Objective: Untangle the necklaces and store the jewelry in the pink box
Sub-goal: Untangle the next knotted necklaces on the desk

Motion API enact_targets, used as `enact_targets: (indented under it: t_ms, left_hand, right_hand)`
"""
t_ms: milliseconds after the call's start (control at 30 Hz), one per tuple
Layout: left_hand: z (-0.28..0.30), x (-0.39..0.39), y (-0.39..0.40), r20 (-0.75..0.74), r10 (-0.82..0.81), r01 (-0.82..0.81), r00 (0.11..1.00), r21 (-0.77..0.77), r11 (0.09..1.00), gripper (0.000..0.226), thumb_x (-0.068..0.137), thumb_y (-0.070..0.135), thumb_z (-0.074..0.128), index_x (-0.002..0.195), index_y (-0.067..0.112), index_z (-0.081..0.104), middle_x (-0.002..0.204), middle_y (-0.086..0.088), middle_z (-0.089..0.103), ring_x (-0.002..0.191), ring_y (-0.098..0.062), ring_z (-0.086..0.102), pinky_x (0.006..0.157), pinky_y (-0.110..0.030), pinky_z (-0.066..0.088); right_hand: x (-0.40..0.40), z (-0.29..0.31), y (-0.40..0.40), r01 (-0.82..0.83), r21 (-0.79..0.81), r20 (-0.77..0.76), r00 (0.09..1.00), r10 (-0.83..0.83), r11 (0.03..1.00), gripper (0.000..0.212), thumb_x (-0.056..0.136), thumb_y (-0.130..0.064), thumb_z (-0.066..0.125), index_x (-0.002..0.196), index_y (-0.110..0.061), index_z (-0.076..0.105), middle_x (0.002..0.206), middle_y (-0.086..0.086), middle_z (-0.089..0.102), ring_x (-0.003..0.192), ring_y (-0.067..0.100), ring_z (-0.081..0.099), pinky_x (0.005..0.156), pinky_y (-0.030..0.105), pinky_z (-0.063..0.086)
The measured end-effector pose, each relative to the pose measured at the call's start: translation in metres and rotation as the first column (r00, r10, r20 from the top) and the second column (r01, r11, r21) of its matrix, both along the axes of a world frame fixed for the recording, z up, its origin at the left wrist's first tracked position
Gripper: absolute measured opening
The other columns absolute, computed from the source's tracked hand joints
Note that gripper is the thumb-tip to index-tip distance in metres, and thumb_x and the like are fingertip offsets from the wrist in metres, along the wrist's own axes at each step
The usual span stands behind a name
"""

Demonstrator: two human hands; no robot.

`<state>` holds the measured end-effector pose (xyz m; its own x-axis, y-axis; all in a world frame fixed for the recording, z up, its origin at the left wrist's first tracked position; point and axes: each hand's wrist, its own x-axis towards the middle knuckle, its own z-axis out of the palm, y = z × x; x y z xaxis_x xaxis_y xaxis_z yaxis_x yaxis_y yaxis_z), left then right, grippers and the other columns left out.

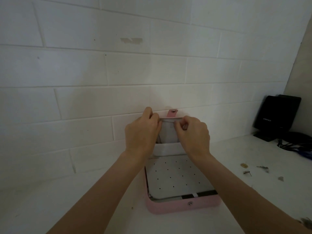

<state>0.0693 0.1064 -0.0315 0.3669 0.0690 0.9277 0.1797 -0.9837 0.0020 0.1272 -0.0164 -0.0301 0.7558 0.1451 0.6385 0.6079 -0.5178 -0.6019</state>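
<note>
The pink box stands open on the white table against the wall, its lid upright. A grey perforated panel lies flat over the base. My left hand grips the lid's upper left edge. My right hand pinches something thin near the lid's top, apparently a fine necklace chain, barely visible against the grey lining. A grey pocket runs across the bottom of the lid. Several small jewelry pieces lie on the table to the right.
A black speaker stands at the right against the wall with dark cables beside it. The white brick wall is directly behind the box. A wooden panel closes the right corner.
</note>
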Motion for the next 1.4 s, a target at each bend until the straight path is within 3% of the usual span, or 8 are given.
enact_targets:
  t_ms: [233, 467, 667, 800, 1033, 1167, 1300, 1400]
  left_hand:
    - [0.002, -0.002, 0.001, -0.02, -0.039, 0.037, 0.999, -0.068, 0.997, 0.026, 0.071, 0.016, 0.078, 0.063, 0.009, 0.054, 0.071, -0.004, 0.053, 0.041, -0.018, 0.042, 0.036, -0.018, 0.024]
    - [0.0, -0.003, -0.002, -0.021, -0.059, 0.054, 0.998, -0.163, 0.985, 0.023, 0.072, 0.016, 0.077, 0.067, 0.011, 0.055, 0.074, -0.003, 0.052, 0.046, -0.014, 0.037, 0.04, -0.015, 0.02]
    - [0.002, -0.004, -0.003, -0.072, -0.071, 0.06, 0.995, -0.134, 0.989, 0.022, 0.073, 0.013, 0.076, 0.067, 0.01, 0.055, 0.071, -0.003, 0.052, 0.044, -0.019, 0.043, 0.035, -0.025, 0.034]
    - [0.008, -0.005, -0.003, -0.129, -0.071, 0.06, 0.989, -0.083, 0.995, 0.024, 0.068, 0.008, 0.078, 0.062, 0.009, 0.055, 0.068, -0.003, 0.051, 0.042, -0.015, 0.037, 0.037, -0.016, 0.02]
    - [0.001, -0.011, 0.0, -0.219, -0.153, 0.131, 0.964, -0.114, 0.985, 0.016, 0.074, 0.015, 0.075, 0.067, 0.008, 0.062, 0.076, -0.001, 0.053, 0.052, -0.014, 0.043, 0.042, -0.017, 0.022]
    - [0.002, -0.021, 0.006, -0.099, -0.228, 0.203, 0.969, -0.215, 0.955, 0.005, 0.08, 0.015, 0.069, 0.082, 0.01, 0.069, 0.078, 0.0, 0.054, 0.056, -0.015, 0.05, 0.046, -0.025, 0.041]
    - [-0.006, -0.019, 0.004, -0.219, -0.294, 0.264, 0.93, -0.155, 0.952, 0.024, 0.071, 0.013, 0.072, 0.095, 0.017, 0.07, 0.077, 0.0, 0.055, 0.049, -0.016, 0.05, 0.042, -0.018, 0.033]
    - [-0.013, -0.015, -0.001, -0.281, -0.3, 0.261, 0.912, -0.168, 0.951, 0.013, 0.071, 0.02, 0.077, 0.083, 0.02, 0.071, 0.072, 0.006, 0.049, 0.052, -0.017, 0.052, 0.041, -0.013, 0.02]
  right_hand:
    - [-0.003, 0.004, -0.002, 0.013, 0.028, 0.013, 1.0, -0.013, 1.0, 0.024, 0.088, -0.023, 0.054, 0.066, -0.014, 0.052, 0.059, -0.004, 0.049, 0.063, 0.016, 0.047, 0.049, 0.024, 0.028]
    - [-0.006, 0.002, -0.002, 0.001, -0.006, -0.026, 1.0, -0.001, 1.0, 0.02, 0.088, -0.022, 0.054, 0.07, -0.014, 0.054, 0.072, -0.002, 0.053, 0.065, 0.015, 0.049, 0.051, 0.025, 0.031]
    - [-0.008, -0.003, -0.002, -0.015, -0.018, -0.072, 0.997, 0.014, 1.0, 0.019, 0.088, -0.022, 0.054, 0.072, -0.013, 0.055, 0.068, -0.001, 0.055, 0.063, 0.016, 0.05, 0.052, 0.025, 0.031]
    - [-0.007, -0.002, -0.001, -0.016, -0.041, -0.132, 0.991, 0.011, 0.999, 0.017, 0.088, -0.023, 0.054, 0.078, -0.011, 0.06, 0.07, -0.002, 0.056, 0.066, 0.016, 0.05, 0.054, 0.025, 0.032]
    - [-0.008, -0.006, -0.01, -0.008, -0.121, -0.158, 0.987, -0.011, 0.993, 0.022, 0.088, -0.022, 0.054, 0.084, -0.003, 0.063, 0.069, 0.004, 0.056, 0.065, 0.018, 0.05, 0.051, 0.025, 0.033]
    - [-0.011, -0.007, -0.018, -0.084, -0.262, -0.132, 0.99, 0.051, 0.961, 0.023, 0.091, -0.027, 0.054, 0.084, -0.007, 0.064, 0.077, 0.004, 0.061, 0.068, 0.016, 0.052, 0.052, 0.023, 0.034]
    - [-0.015, 0.001, -0.019, -0.145, -0.326, -0.026, 0.989, 0.145, 0.934, 0.021, 0.09, -0.032, 0.055, 0.086, -0.015, 0.065, 0.079, -0.003, 0.06, 0.071, 0.012, 0.05, 0.061, 0.023, 0.037]
    - [-0.016, 0.009, -0.015, -0.199, -0.307, 0.037, 0.975, 0.22, 0.931, 0.019, 0.089, -0.035, 0.057, 0.083, -0.019, 0.066, 0.062, -0.013, 0.05, 0.057, 0.005, 0.044, 0.054, 0.018, 0.034]
